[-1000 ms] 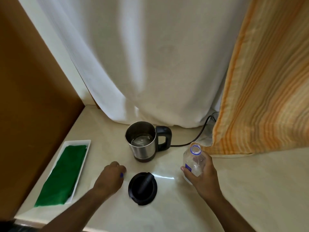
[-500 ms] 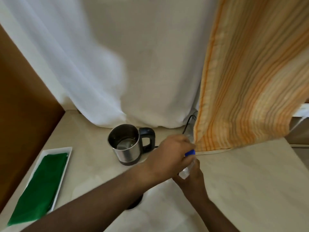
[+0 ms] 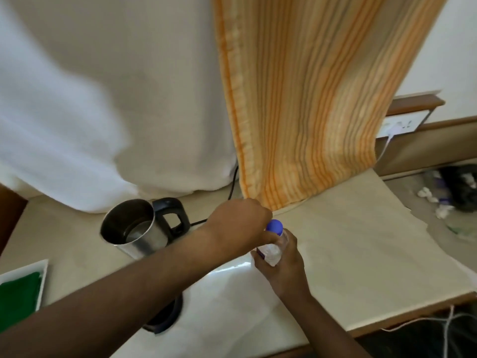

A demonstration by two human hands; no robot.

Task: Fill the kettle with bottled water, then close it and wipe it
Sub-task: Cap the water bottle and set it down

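The steel kettle (image 3: 134, 231) with a black handle stands open on the counter at left centre, water showing at its bottom. Its black lid (image 3: 165, 319) lies on the counter nearer me, mostly hidden under my left forearm. My right hand (image 3: 284, 264) grips the clear water bottle (image 3: 271, 250) upright on the counter, to the right of the kettle. My left hand (image 3: 240, 226) reaches across and its fingers pinch the blue cap (image 3: 275, 226) on the bottle's neck. A green cloth (image 3: 18, 298) lies in a white tray (image 3: 42, 275) at the far left.
The kettle's black cord (image 3: 233, 182) runs back under the white curtain (image 3: 116, 99). An orange striped curtain (image 3: 309, 99) hangs down to the counter just behind the bottle. The counter's edge (image 3: 413, 313) falls off at right, with clutter and cables on the floor beyond.
My left hand left the counter beside the lid, crossed to the bottle and set the blue cap on its neck. The view swung to the right.
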